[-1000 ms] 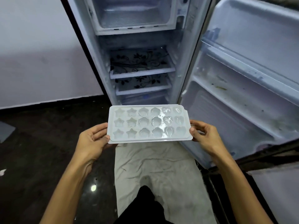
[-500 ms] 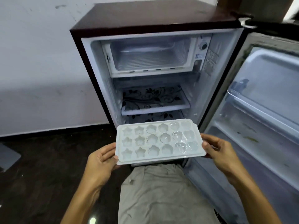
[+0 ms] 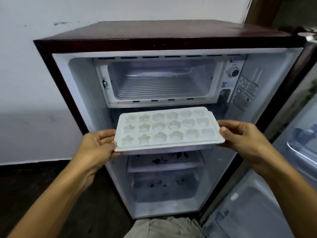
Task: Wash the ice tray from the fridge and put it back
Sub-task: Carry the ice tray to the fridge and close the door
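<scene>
Fingers under the ice tray (image 3: 169, 128) are hidden from me; I see only my thumbs on its rim, so how far the rest curl beneath I cannot tell. My left hand (image 3: 98, 146) pinches the tray's left short edge, my right hand (image 3: 243, 136) pinches the right one, and the tray hangs level between them in front of the open fridge (image 3: 164, 38). The shelf (image 3: 164, 162) just beyond and below my hands is partly covered by the tray, and its dark flower print is hard to make out. Lettering on the stickers past my right hand is unreadable.

Above and beyond my hands the freezer box (image 3: 159, 81) stands open, its mouth wider than the tray, with a gap between its lower lip and the tray's far edge. The door (image 3: 291, 169) swings out to the right of my right hand, cut off by the frame.

The tray is pale, translucent plastic, three rows of six moulds: stars on the left, flowers in the middle, hearts on the right.
</scene>
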